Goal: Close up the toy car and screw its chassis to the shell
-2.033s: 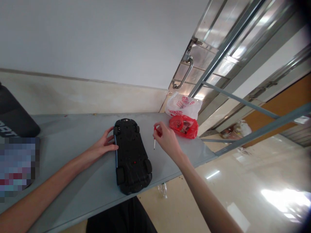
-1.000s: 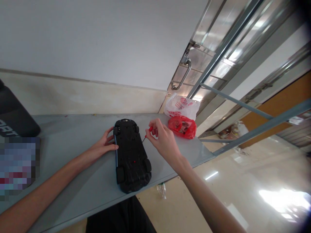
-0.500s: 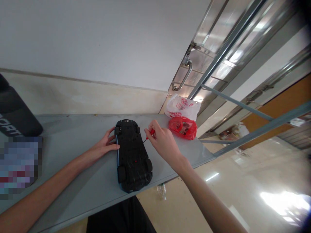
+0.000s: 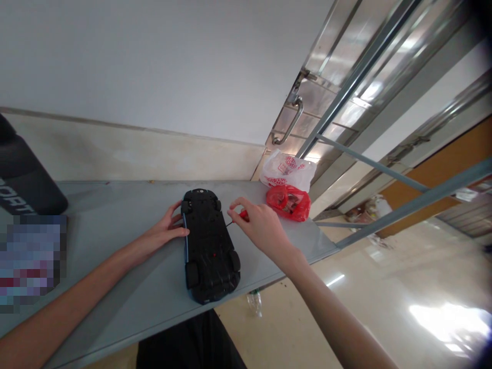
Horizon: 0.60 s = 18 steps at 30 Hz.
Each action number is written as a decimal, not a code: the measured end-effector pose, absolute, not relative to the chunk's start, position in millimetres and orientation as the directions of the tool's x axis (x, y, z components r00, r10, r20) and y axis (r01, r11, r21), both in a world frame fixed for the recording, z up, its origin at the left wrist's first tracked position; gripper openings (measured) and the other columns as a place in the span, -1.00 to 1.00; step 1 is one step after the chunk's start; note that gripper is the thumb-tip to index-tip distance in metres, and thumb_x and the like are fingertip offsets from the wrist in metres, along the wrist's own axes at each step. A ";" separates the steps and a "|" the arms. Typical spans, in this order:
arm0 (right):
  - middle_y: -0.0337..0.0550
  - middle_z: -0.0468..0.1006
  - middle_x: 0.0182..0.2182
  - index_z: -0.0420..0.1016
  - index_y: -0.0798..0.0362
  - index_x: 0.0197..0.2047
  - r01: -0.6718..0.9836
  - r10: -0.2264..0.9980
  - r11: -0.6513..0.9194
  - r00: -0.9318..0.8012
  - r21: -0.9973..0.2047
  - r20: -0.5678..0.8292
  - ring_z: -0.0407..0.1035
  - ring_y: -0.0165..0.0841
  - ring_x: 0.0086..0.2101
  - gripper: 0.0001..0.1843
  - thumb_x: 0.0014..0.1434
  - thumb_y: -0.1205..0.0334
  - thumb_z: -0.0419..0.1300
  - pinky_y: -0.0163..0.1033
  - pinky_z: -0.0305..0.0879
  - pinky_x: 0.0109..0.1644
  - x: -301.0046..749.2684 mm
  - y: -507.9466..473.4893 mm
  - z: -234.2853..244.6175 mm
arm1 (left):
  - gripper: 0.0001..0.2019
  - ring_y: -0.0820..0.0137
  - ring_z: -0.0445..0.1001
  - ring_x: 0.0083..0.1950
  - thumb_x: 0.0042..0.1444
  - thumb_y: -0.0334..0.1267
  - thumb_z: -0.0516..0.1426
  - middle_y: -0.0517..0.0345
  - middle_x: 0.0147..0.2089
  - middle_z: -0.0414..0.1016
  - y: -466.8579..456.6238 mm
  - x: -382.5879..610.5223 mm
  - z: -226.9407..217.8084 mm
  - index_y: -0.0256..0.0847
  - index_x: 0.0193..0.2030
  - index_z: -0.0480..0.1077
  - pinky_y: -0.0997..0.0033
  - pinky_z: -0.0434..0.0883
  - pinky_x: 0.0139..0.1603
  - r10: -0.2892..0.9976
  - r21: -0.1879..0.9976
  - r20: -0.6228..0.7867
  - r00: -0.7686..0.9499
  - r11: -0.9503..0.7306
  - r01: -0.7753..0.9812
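Note:
A toy car (image 4: 209, 241) lies upside down on the grey tabletop, its black underside and wheels facing up. My left hand (image 4: 172, 224) grips its left edge, thumb resting on the side and the fingers partly hidden behind it. To the right of the car, my right hand (image 4: 255, 221) is closed around a small screwdriver with a red handle (image 4: 243, 214). The thin shaft points left towards the car's right side; whether its tip touches the car I cannot tell.
Beyond my right hand sit a red plastic bag (image 4: 288, 202) and a white plastic bag (image 4: 290, 169). A black bottle-like object (image 4: 31, 179) and a blurred-out flat item (image 4: 31, 261) are at the left. The grey table (image 4: 126, 205) meets a wall; metal frame bars (image 4: 384, 223) rise at right.
My right hand has tilted, its fingers have shifted on the handle, and the screwdriver lies flatter. The car and my left hand stay in place.

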State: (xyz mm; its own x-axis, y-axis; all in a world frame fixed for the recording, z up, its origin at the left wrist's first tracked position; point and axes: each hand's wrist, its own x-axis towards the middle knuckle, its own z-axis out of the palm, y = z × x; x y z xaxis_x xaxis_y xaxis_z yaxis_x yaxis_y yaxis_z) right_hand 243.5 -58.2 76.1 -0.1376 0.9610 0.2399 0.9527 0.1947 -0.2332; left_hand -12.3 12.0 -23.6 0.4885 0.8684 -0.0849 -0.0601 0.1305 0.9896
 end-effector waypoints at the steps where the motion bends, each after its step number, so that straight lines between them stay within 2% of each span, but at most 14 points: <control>1: -0.20 0.56 -0.45 0.46 -0.06 -0.01 0.965 0.966 0.164 -0.115 -0.203 0.233 0.45 -0.28 -0.40 -0.73 0.43 0.04 0.01 -0.29 0.07 -0.32 242.0 -59.2 76.6 | 0.02 -0.01 0.26 0.44 -0.02 -0.13 0.34 -0.14 0.45 0.26 13.6 -12.6 -25.5 -0.01 0.50 -0.15 -0.15 0.13 0.44 0.870 0.989 -0.087 0.486 0.132 -0.059; 3: -0.19 0.57 -0.42 0.44 -0.05 0.01 0.970 0.966 0.159 -0.115 -0.182 0.231 0.46 -0.28 -0.39 -0.76 0.42 0.10 0.03 -0.29 0.04 -0.34 239.7 -60.9 77.6 | 0.06 -0.03 0.27 0.43 -0.06 -0.13 0.36 -0.15 0.44 0.26 16.3 -13.1 -29.0 0.00 0.50 -0.16 -0.17 0.12 0.44 0.872 0.988 -0.096 0.480 0.142 -0.060; 6: -0.22 0.58 -0.36 0.36 -0.04 0.10 0.938 0.948 0.256 -0.196 -0.236 0.249 0.46 -0.31 -0.35 -0.73 0.35 0.23 0.09 -0.31 0.07 -0.31 240.0 -60.2 77.9 | 0.08 -0.06 0.22 0.45 -0.07 -0.15 0.37 -0.17 0.48 0.20 16.9 -12.8 -30.4 0.02 0.50 -0.17 -0.22 0.13 0.43 0.873 0.986 -0.102 0.477 0.152 -0.068; 8: -0.26 0.56 -0.40 0.37 -0.07 0.12 0.927 0.942 0.283 -0.220 -0.248 0.255 0.46 -0.32 -0.36 -0.72 0.37 0.21 0.07 -0.32 0.07 -0.31 242.2 -57.5 76.7 | 0.05 -0.05 0.23 0.45 -0.04 -0.15 0.35 -0.16 0.48 0.19 15.6 -12.4 -29.3 0.01 0.50 -0.16 -0.21 0.12 0.43 0.874 0.988 -0.093 0.477 0.142 -0.068; 11: -0.25 0.54 -0.46 0.49 -0.10 -0.02 0.950 0.951 0.235 -0.181 -0.205 0.249 0.43 -0.31 -0.41 -0.74 0.42 0.11 -0.01 -0.30 0.03 -0.33 244.9 -53.3 75.4 | 0.04 -0.03 0.27 0.43 -0.03 -0.13 0.34 -0.18 0.44 0.25 14.8 -12.9 -28.3 -0.02 0.51 -0.16 -0.18 0.14 0.43 0.872 0.990 -0.087 0.482 0.128 -0.053; 13: -0.23 0.56 -0.43 0.51 -0.08 -0.07 0.953 0.953 0.227 -0.175 -0.202 0.246 0.42 -0.31 -0.40 -0.76 0.39 0.12 0.03 -0.30 0.03 -0.33 245.3 -52.0 76.3 | 0.06 -0.03 0.25 0.44 -0.04 -0.11 0.35 -0.17 0.44 0.25 15.8 -13.9 -28.5 -0.01 0.51 -0.17 -0.16 0.14 0.44 0.867 0.992 -0.083 0.491 0.121 -0.046; 15: -0.23 0.57 -0.37 0.49 -0.07 -0.02 0.930 0.944 0.277 -0.216 -0.243 0.249 0.42 -0.34 -0.37 -0.78 0.31 0.21 0.10 -0.31 0.07 -0.31 244.7 -51.8 77.8 | 0.06 -0.02 0.20 0.47 -0.04 -0.11 0.36 -0.14 0.47 0.21 16.5 -14.6 -28.5 0.02 0.50 -0.16 -0.15 0.13 0.45 0.862 0.993 -0.076 0.500 0.113 -0.045; 18: -0.28 0.54 -0.38 0.44 -0.06 0.07 0.899 0.926 0.334 -0.257 -0.282 0.275 0.40 -0.36 -0.37 -0.69 0.27 0.29 0.11 -0.33 0.11 -0.26 243.3 -52.0 78.2 | 0.05 -0.03 0.18 0.49 -0.03 -0.12 0.36 -0.14 0.48 0.20 14.9 -14.1 -25.8 0.03 0.50 -0.17 -0.16 0.13 0.44 0.865 0.991 -0.070 0.497 0.116 -0.060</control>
State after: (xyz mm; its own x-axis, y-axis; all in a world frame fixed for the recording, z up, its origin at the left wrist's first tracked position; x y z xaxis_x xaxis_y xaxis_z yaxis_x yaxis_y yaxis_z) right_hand 243.3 -52.0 78.2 -0.2573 0.9262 0.2754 0.8993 0.3338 -0.2825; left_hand -14.1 14.9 -25.8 0.4974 0.8646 -0.0705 -0.0605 0.1156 0.9915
